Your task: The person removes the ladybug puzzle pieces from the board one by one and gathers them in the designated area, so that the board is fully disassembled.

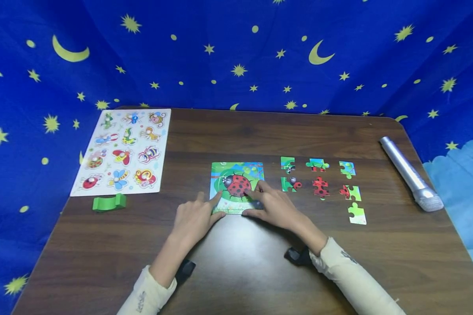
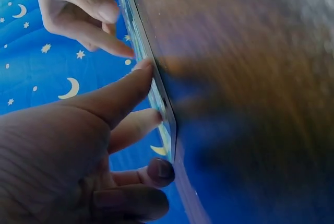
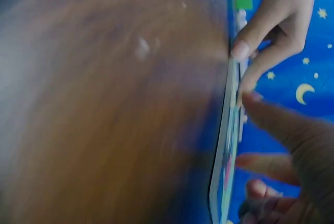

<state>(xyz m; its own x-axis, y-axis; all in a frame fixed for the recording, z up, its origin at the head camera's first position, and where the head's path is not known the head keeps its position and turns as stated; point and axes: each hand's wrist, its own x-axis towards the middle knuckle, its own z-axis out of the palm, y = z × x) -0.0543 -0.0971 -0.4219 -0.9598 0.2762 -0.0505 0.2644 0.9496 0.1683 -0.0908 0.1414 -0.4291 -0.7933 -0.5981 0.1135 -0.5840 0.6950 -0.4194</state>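
In the head view a square ladybug picture board [image 1: 238,184] lies flat at the middle of the table. My left hand [image 1: 192,218] is at its lower left corner, with the thumb at the near edge and the index finger over the left side. My right hand [image 1: 277,208] covers the lower right part, its thumb at the near edge and a finger on the ladybug. Both wrist views show the thin edge of the board, with fingertips touching it. Loose jigsaw pieces [image 1: 321,187] with ladybug parts lie in rows just right of the board.
A white insect peg board [image 1: 114,153] lies at the left, with a green arched block [image 1: 109,203] at its near edge. Toward the right edge of the brown table [image 1: 236,271] is a silver microphone [image 1: 410,173]. A blue star-patterned curtain [image 1: 205,57] hangs behind.
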